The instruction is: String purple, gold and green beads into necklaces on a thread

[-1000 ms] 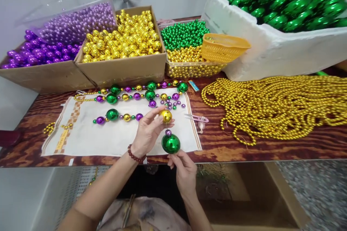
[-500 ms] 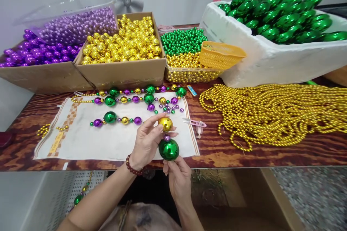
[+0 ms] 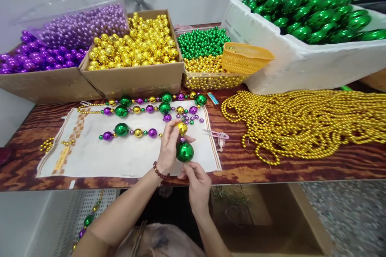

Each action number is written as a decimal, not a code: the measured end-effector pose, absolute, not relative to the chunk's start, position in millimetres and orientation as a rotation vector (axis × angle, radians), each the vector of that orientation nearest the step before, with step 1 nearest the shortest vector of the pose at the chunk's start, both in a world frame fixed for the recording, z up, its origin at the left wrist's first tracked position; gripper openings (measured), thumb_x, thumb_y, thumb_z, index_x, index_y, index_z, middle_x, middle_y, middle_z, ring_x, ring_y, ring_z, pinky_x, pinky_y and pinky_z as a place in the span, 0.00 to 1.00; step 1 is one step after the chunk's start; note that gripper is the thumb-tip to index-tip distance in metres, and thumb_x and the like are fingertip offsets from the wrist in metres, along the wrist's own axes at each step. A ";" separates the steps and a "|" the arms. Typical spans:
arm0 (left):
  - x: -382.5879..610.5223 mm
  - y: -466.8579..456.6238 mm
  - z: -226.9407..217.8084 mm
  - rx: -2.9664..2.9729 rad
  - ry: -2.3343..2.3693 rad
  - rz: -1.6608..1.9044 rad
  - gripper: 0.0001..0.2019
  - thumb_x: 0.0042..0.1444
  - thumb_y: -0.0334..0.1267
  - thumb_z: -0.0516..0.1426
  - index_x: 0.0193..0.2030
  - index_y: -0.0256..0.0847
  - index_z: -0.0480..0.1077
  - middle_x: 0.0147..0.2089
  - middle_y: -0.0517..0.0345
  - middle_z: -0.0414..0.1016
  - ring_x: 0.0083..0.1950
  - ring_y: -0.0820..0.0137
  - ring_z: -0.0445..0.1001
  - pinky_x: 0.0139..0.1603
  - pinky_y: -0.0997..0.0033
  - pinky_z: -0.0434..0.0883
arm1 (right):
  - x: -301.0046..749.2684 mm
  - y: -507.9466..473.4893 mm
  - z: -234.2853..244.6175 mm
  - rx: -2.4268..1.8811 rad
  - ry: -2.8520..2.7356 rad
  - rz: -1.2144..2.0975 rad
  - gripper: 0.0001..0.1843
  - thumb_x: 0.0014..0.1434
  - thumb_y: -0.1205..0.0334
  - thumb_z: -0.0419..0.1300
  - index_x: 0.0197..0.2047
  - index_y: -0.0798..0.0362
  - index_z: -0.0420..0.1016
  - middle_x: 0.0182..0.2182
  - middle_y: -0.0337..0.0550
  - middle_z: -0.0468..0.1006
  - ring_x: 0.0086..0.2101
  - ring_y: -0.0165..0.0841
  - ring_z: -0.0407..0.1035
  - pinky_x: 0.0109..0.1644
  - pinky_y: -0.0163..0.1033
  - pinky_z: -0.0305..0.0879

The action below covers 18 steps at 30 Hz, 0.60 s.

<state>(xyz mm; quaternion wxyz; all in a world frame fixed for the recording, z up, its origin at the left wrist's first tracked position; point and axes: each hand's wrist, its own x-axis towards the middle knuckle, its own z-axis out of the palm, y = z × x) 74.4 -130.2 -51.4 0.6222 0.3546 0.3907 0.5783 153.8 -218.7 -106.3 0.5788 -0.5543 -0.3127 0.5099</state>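
My left hand [image 3: 169,146], with a bracelet of dark red beads at the wrist, pinches a shiny gold bead [image 3: 181,128] between thumb and fingers. Below it hang a small purple bead [image 3: 182,139] and a large green bead [image 3: 185,152], all in one line. Just under the green bead, the fingertips of my right hand [image 3: 197,180] are pressed together; what they pinch is too small to make out. A partial row of beads with a green bead [image 3: 122,129] lies on the white cloth [image 3: 120,160], its right end near my left hand.
Longer bead strands cross the cloth's far side near loose small beads [image 3: 191,119]. Thread snips [image 3: 216,134] lie right, beside gold bead strings [image 3: 289,124]. Behind stand a carton of gold beads [image 3: 132,73], a bead tub with an orange basket [image 3: 245,58], and a foam box [image 3: 301,64].
Both hands and the held beads have moved slightly up and away from me. The right fingertips now sit a little below the green bead.
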 end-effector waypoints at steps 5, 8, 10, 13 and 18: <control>82.1 -110.8 -73.5 0.961 0.974 1.139 0.20 0.61 0.54 0.56 0.51 0.43 0.64 0.43 0.59 0.69 0.23 0.79 0.75 0.21 0.81 0.63 | 158.3 -220.7 -117.8 -1.409 -0.760 1.307 0.21 0.56 0.43 0.63 0.32 0.55 0.76 0.21 0.41 0.75 0.21 0.31 0.70 0.24 0.33 0.64; 78.1 -97.2 -78.3 0.943 0.913 0.911 0.20 0.58 0.55 0.57 0.49 0.43 0.64 0.37 0.61 0.70 0.20 0.76 0.74 0.18 0.80 0.62 | 180.6 -219.3 -121.0 -1.477 -0.903 1.372 0.22 0.57 0.43 0.62 0.40 0.56 0.79 0.17 0.39 0.73 0.20 0.31 0.68 0.23 0.33 0.62; 75.3 -89.8 -77.4 0.923 0.845 0.729 0.21 0.57 0.55 0.59 0.47 0.42 0.65 0.35 0.61 0.71 0.20 0.73 0.74 0.18 0.78 0.64 | 201.2 -209.8 -119.4 -1.532 -0.905 1.251 0.23 0.57 0.44 0.63 0.43 0.56 0.80 0.16 0.38 0.72 0.20 0.30 0.67 0.24 0.33 0.62; 76.9 -84.2 -72.8 0.920 0.726 0.467 0.21 0.54 0.56 0.61 0.43 0.41 0.67 0.32 0.59 0.74 0.20 0.72 0.75 0.18 0.77 0.65 | 228.4 -183.4 -113.7 -1.509 -0.741 1.084 0.25 0.54 0.43 0.66 0.44 0.56 0.79 0.16 0.36 0.71 0.19 0.28 0.63 0.23 0.32 0.60; 92.8 -81.3 -72.6 0.892 0.649 0.312 0.19 0.53 0.54 0.64 0.41 0.39 0.72 0.32 0.58 0.73 0.24 0.72 0.73 0.21 0.75 0.68 | 241.9 -150.8 -106.7 -1.330 -0.489 1.211 0.25 0.40 0.49 0.74 0.36 0.57 0.78 0.13 0.32 0.66 0.16 0.24 0.56 0.18 0.29 0.49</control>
